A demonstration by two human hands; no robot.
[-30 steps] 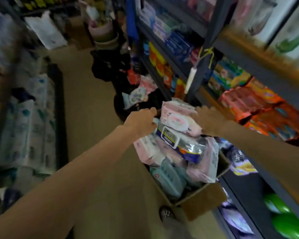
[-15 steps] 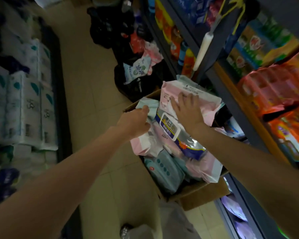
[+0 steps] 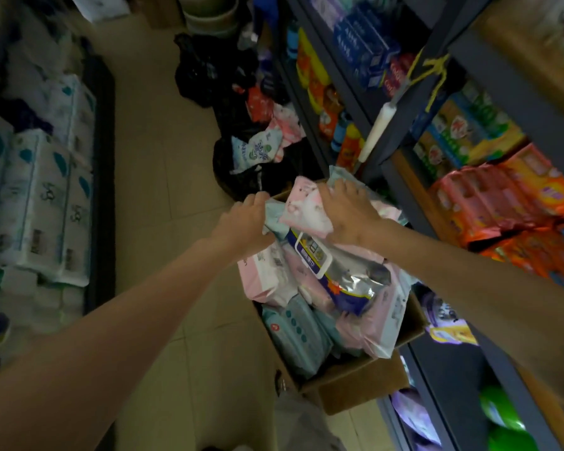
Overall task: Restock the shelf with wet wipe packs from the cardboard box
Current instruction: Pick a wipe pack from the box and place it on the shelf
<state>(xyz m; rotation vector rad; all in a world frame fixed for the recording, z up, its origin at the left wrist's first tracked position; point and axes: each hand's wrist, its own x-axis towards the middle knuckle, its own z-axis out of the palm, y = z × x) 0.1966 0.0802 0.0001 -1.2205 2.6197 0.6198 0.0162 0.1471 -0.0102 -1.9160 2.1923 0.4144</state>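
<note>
Two hands are in the head view, and I see both reaching down into the cardboard box [image 3: 355,385], which stands on the tiled floor [image 3: 157,196] just beside the dark shelf [image 3: 401,151] on my right. The box is filled above its rim with wet wipe packs. My left hand [image 3: 241,222] is at the far left corner of the box with its fingers curled around the edge of a pale blue-green pack [image 3: 272,216]. My right hand [image 3: 345,216] lies palm down on a pink and white pack [image 3: 303,213] at the top of the pile, fingers spread and fairly straight, pressing on it; I cannot tell whether the thumb hooks under the pack. Directly below that pack lies a silver and blue pack [image 3: 342,275], tilted toward the near side. Pink packs [image 3: 264,275] lean along the left wall of the box, and teal packs [image 3: 293,333] sit lower, toward the near corner. The shelf beside the box carries orange and red packets [image 3: 502,196] at the level of my right forearm. Black bags [image 3: 241,170] holding more packs rest on the floor beyond the box. Wrapped white paper rolls [image 3: 39,196] are stacked along the left side of the aisle.
</note>
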